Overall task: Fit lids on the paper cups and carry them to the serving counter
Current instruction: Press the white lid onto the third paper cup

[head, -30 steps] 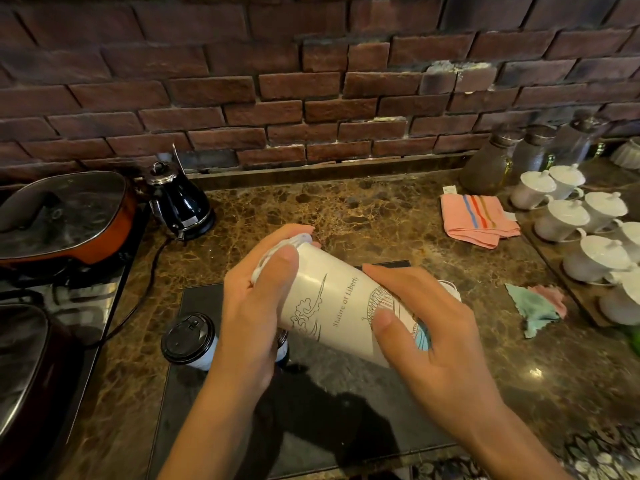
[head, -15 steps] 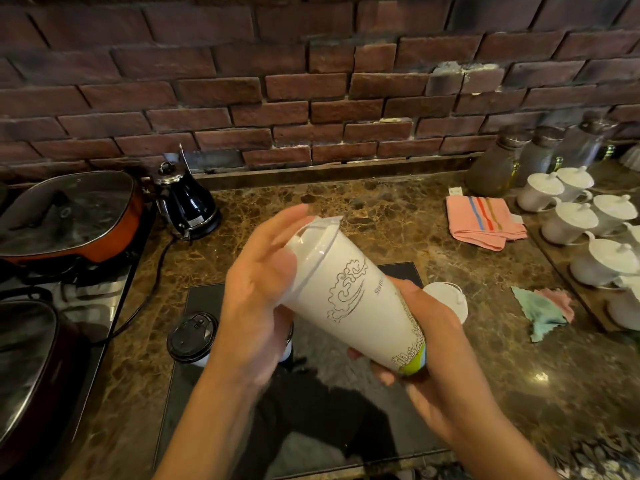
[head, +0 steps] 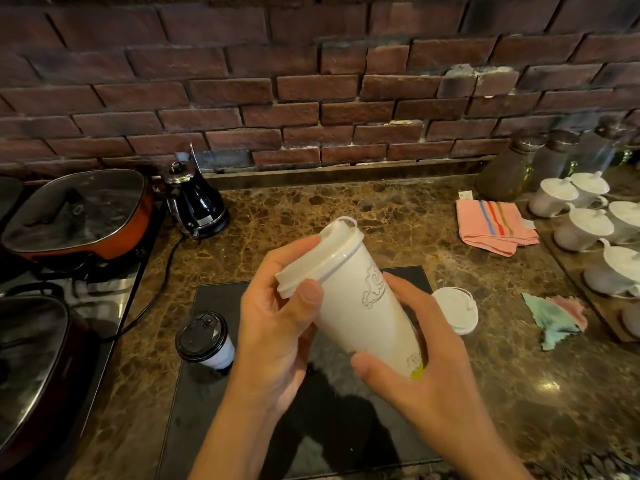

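A marble counter (head: pixel 381 216) runs under a brick wall (head: pixel 311 81), with a dark mat (head: pixel 221 427) lying on it nearest the person. At the left edge sit two lidded pans (head: pixel 76 209), and a black kettle (head: pixel 197 206) stands just right of the upper one. Along the right edge are white teacups (head: pixel 585 228), glass jars (head: pixel 505 171), a striped cloth (head: pixel 495 226) and a crumpled rag (head: pixel 557 317).

Above the mat, the tall cup (head: pixel 367 306) is held off the surface, tilted with its mouth up and to the left. The left hand (head: pixel 277 327) curls round the white lid (head: pixel 318 258), thumb against the rim. The right hand (head: pixel 426 355) wraps the cup's lower end.

The lid looks partly seated, so pressing round the rim probably remains. The cup is likely light and thin-walled; a hard squeeze mid-body could buckle it, so the stiffer base and rim are the better holds. Whether it is filled cannot be told.

A small cup (head: pixel 204 337) with a black lid stands at the mat's left edge. A second white lid (head: pixel 457 310) shows just right of the hands; what it sits on is hidden.
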